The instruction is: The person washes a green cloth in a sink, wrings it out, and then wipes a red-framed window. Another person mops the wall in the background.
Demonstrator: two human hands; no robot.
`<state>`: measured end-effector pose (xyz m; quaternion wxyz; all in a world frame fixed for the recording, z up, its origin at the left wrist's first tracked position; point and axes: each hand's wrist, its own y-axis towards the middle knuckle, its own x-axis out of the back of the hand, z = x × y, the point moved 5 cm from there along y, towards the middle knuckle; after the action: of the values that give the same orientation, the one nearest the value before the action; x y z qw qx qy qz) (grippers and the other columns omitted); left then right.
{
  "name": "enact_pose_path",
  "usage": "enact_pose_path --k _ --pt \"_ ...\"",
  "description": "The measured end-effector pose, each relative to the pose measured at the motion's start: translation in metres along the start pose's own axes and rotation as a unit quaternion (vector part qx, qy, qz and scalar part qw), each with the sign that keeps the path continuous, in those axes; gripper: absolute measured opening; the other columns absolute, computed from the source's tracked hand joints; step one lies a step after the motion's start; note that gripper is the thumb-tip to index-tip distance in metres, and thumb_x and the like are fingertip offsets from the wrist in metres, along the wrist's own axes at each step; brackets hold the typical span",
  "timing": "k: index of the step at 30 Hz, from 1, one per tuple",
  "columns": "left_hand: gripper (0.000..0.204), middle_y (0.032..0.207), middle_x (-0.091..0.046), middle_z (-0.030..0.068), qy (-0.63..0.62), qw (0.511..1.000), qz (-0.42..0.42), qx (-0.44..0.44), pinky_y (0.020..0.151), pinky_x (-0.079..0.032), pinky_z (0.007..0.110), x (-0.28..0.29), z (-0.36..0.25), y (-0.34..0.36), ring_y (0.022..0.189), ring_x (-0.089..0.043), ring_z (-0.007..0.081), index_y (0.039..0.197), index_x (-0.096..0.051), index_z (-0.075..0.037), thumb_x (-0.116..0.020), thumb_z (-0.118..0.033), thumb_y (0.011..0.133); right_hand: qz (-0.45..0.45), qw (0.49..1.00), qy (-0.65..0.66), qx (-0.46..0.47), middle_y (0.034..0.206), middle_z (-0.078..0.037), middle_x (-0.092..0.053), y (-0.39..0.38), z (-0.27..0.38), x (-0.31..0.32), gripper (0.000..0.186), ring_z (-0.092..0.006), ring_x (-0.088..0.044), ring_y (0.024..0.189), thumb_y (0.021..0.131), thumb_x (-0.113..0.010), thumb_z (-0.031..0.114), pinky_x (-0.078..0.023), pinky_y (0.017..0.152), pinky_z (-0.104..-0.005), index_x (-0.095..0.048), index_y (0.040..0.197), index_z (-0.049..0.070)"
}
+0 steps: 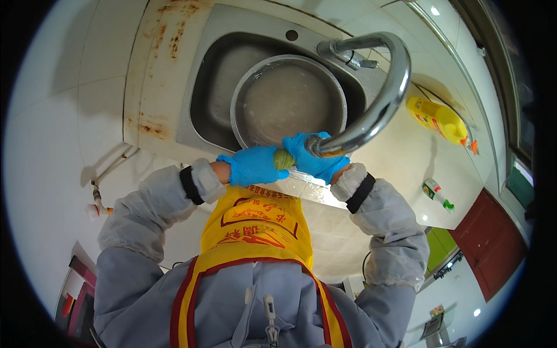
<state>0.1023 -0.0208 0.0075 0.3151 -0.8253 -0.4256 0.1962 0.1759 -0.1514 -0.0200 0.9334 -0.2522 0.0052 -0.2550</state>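
Noted on faucet [401, 81]: polished metal, mirror-glossy. On sink [209, 95]: duller metal, satin sheen. On basin [234, 110]: smooth metal rim. On blue gloves [253, 166]: thin, creased, rubbery-looking film, low gloss. On green item [284, 159]: matt, rough-looking. On sleeve covers [391, 217]: wrinkled, translucent plastic. On jacket [232, 290]: matt cloth. On yellow bottle [445, 120]: smooth, glossy plastic. On countertop [165, 98]: smooth, rust-stained.

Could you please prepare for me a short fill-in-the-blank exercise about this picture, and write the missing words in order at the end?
1. Between the left hand and the right hand is a small bundle whose colour is ____.
2. The round metal basin, which holds cloudy water, sits inside the ____.
3. The large bottle with the orange nozzle is mostly ____.
4. The yellow apron has edging coloured ____.

Missing words: green; sink; yellow; red.
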Motion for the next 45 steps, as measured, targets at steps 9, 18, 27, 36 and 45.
enact_pose_path --k 9,18,27,36,45 --pt "0.037 0.093 -0.069 0.0231 0.220 0.973 -0.074 0.012 0.069 -0.055 0.046 0.021 0.063 0.036 0.079 -0.068 0.0381 0.108 -0.061 -0.003 -0.060 -0.036 0.092 0.225 0.886 -0.401 -0.066 0.093 -0.013 -0.072 0.057 -0.036 -0.025 0.025 -0.0290 -0.068 0.077 0.083 -0.071 0.024 -0.056 0.070 -0.0386 -0.073 0.103 0.009" --pt "0.035 0.095 -0.069 0.0225 0.227 0.949 -0.217 0.023 0.074 -0.056 0.042 0.048 0.046 0.024 0.087 -0.069 0.0360 0.115 -0.060 -0.005 -0.060 -0.032 0.093 0.072 0.969 0.061 -0.230 0.099 -0.010 -0.069 0.028 -0.039 0.003 0.035 -0.0225 -0.066 0.080 0.087 -0.071 0.027 -0.053 0.071 -0.0326 -0.064 0.116 0.007" --pt "0.032 0.093 -0.067 0.0092 -0.618 0.723 -0.258 -0.171 0.085 -0.054 0.032 -0.040 0.038 -0.068 0.091 -0.065 0.0191 0.106 -0.069 -0.009 -0.070 -0.037 0.090 -0.038 0.996 0.082 0.018 0.099 -0.005 -0.063 -0.094 -0.020 -0.058 0.030 -0.0128 -0.056 0.088 0.097 -0.063 0.028 -0.048 0.080 -0.0273 -0.064 0.114 0.004" --pt "0.054 0.118 -0.066 0.0125 -0.044 0.967 -0.242 -0.059 0.091 -0.049 0.035 -0.280 -0.036 0.000 0.104 -0.062 0.0228 0.123 -0.061 -0.001 -0.065 -0.045 0.092 -0.134 0.915 0.367 -0.101 0.123 -0.009 -0.059 -0.282 -0.117 -0.032 0.059 -0.0213 -0.058 0.108 0.091 -0.069 0.034 -0.049 0.090 -0.0354 -0.045 0.138 0.008" --pt "0.059 0.145 -0.046 0.0074 -0.314 0.866 -0.332 -0.201 0.114 -0.028 0.042 -0.254 -0.082 -0.101 0.132 -0.044 0.0204 0.149 -0.043 -0.022 -0.044 -0.053 0.099 -0.389 0.899 -0.200 -0.011 0.101 -0.019 -0.067 -0.341 -0.080 0.054 0.041 -0.0327 -0.066 0.091 0.087 -0.071 0.037 -0.052 0.080 -0.0399 -0.065 0.106 0.001"
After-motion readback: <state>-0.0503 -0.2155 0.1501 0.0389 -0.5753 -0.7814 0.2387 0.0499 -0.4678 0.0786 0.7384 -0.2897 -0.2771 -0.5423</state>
